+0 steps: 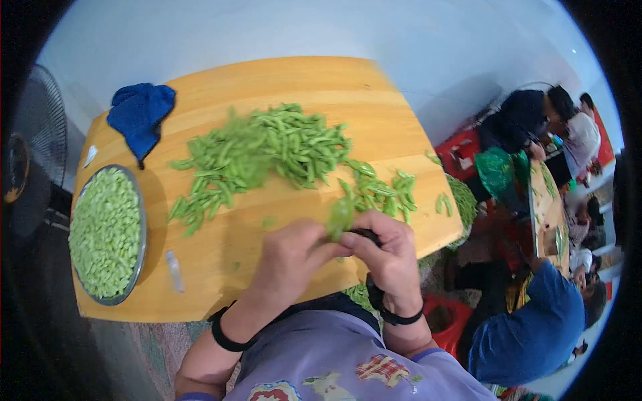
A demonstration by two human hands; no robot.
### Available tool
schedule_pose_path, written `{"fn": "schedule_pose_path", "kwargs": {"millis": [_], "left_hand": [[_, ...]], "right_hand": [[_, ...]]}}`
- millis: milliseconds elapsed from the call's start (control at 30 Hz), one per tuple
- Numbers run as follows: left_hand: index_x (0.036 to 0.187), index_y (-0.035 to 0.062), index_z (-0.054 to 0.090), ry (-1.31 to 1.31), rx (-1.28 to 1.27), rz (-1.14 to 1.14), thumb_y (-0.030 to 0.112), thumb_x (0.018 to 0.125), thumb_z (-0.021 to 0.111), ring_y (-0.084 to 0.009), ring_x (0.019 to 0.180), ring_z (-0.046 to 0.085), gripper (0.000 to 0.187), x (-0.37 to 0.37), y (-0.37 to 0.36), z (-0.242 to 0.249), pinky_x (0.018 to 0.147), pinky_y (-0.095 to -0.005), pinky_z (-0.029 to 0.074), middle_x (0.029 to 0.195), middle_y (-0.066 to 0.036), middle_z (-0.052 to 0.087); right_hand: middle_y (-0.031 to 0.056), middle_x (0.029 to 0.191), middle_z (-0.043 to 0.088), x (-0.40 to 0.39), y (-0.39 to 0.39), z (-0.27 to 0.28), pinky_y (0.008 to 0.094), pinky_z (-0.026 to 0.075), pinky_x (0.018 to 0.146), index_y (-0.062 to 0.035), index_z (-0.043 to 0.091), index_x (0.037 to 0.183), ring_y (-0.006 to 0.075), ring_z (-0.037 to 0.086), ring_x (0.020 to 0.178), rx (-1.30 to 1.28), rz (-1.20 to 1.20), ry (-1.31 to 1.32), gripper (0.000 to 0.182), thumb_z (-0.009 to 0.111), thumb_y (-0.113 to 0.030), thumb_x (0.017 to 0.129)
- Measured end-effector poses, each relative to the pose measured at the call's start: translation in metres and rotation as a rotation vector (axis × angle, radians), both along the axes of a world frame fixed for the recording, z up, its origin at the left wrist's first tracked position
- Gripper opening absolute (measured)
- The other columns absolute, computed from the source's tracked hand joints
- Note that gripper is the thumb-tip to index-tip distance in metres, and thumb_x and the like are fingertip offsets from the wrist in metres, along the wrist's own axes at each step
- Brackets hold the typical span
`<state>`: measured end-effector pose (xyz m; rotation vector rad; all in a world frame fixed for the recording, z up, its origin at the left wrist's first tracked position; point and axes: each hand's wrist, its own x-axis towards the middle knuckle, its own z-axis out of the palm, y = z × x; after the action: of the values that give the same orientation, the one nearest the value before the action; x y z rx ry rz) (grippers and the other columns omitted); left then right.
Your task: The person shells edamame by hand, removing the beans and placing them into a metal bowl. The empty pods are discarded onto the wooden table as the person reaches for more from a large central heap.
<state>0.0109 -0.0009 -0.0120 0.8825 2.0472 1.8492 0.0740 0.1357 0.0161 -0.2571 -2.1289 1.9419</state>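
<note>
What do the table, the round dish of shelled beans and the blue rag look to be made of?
The table looks like pale varnished wood, with plank seams and grain. The dish seems metal, perhaps steel, judging by its thin grey shiny rim. The blue rag looks like soft fabric, crumpled in folds.

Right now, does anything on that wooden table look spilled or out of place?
Mostly tidy. A few green pods lie apart from the main pile, close to the table edge, and a blue cloth sits crumpled at the far corner.

bare wood (221, 257) before hands, pod heap (267, 150) beyond, bowl (142, 220) left
</note>
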Motion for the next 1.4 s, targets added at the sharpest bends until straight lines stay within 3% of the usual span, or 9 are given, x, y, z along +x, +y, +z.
{"fn": "schedule_pose_path", "kwargs": {"millis": [67,133,200,267,433,600,767,967,1400], "left_hand": [[0.077,0.0002,0.060,0.235,-0.068,0.024,0.019,0.078,0.064,-0.0093,0.059,0.048,0.019,-0.004,-0.006,0.009,0.051,-0.0257,0.038,0.064,0.001,0.054],[0.077,0.0009,0.061,-0.334,-0.109,-0.174,0.017,0.078,0.063,-0.0070,0.055,0.046,0.017,-0.005,-0.013,0.024,0.048,-0.0238,0.036,0.063,0.001,0.054],[0.077,0.0010,0.061,-0.500,-0.089,-0.213,0.018,0.081,0.059,-0.0056,0.050,0.045,0.018,-0.006,-0.014,0.019,0.044,-0.0218,0.034,0.061,0.000,0.052],[0.075,0.0022,0.058,-0.904,0.224,-0.280,0.018,0.083,0.058,-0.0032,0.044,0.040,0.017,-0.007,-0.013,0.010,0.039,-0.0183,0.029,0.060,-0.001,0.052],[0.081,0.0019,0.056,-0.808,0.160,-0.251,0.018,0.084,0.055,-0.0032,0.044,0.038,0.016,-0.009,-0.013,0.007,0.039,-0.0174,0.028,0.065,-0.001,0.052],[0.089,0.0040,0.052,-1.471,0.549,-0.426,0.017,0.083,0.054,-0.0037,0.046,0.037,0.015,-0.009,-0.013,0.000,0.040,-0.0165,0.026,0.065,0.000,0.047],[0.089,0.0053,0.050,-0.985,0.512,-0.362,0.015,0.084,0.053,-0.0047,0.047,0.039,0.012,-0.002,-0.010,-0.010,0.041,-0.0175,0.029,0.064,0.002,0.046],[0.090,0.0043,0.051,-1.261,0.582,-0.291,0.013,0.084,0.050,-0.0053,0.048,0.040,0.010,0.005,-0.005,0.011,0.040,-0.0177,0.030,0.063,0.000,0.047],[0.094,0.0050,0.050,-1.157,0.629,-0.320,0.013,0.084,0.052,-0.0067,0.049,0.042,0.013,0.009,-0.004,0.003,0.042,-0.0183,0.033,0.070,-0.001,0.052]], "right_hand": [[0.0023,0.071,0.058,0.001,0.001,0.010,0.0212,0.041,0.060,0.0011,0.061,0.081,0.0088,0.053,0.067,-0.121,0.034,-0.112,0.008,0.060,-0.001,0.074],[0.0012,0.069,0.056,0.003,-0.003,0.019,0.0211,0.038,0.059,0.0016,0.059,0.078,0.0083,0.050,0.065,-0.112,0.045,-0.078,0.005,0.059,0.001,0.073],[0.0007,0.067,0.054,0.006,-0.003,0.017,0.0212,0.037,0.057,0.0017,0.058,0.076,0.0080,0.048,0.063,-0.137,0.056,-0.102,0.004,0.059,0.001,0.072],[-0.0002,0.063,0.049,0.007,-0.007,0.017,0.0214,0.033,0.054,0.0017,0.054,0.071,0.0076,0.043,0.060,-0.135,0.009,-0.146,0.005,0.059,0.000,0.072],[0.0063,0.059,0.046,0.006,-0.018,0.013,0.0255,0.034,0.049,0.0019,0.051,0.069,0.0128,0.044,0.054,0.403,-0.129,0.010,0.008,0.059,0.003,0.070],[0.0073,0.057,0.043,0.003,-0.031,0.009,0.0266,0.034,0.049,0.0010,0.049,0.069,0.0166,0.043,0.051,0.658,-0.158,0.241,0.011,0.059,0.005,0.067],[0.0104,0.063,0.045,0.007,-0.025,0.007,0.0275,0.036,0.050,0.0007,0.050,0.072,0.0215,0.044,0.052,0.478,-0.134,0.165,0.011,0.059,0.005,0.067],[0.0116,0.065,0.050,0.008,-0.031,0.010,0.0306,0.039,0.050,0.0002,0.053,0.075,0.0253,0.049,0.053,0.789,-0.187,0.360,0.012,0.060,0.004,0.067],[0.0129,0.065,0.050,0.012,-0.034,0.011,0.0308,0.041,0.053,0.0015,0.052,0.075,0.0271,0.052,0.057,0.796,-0.214,0.331,0.010,0.057,0.006,0.068]]}}
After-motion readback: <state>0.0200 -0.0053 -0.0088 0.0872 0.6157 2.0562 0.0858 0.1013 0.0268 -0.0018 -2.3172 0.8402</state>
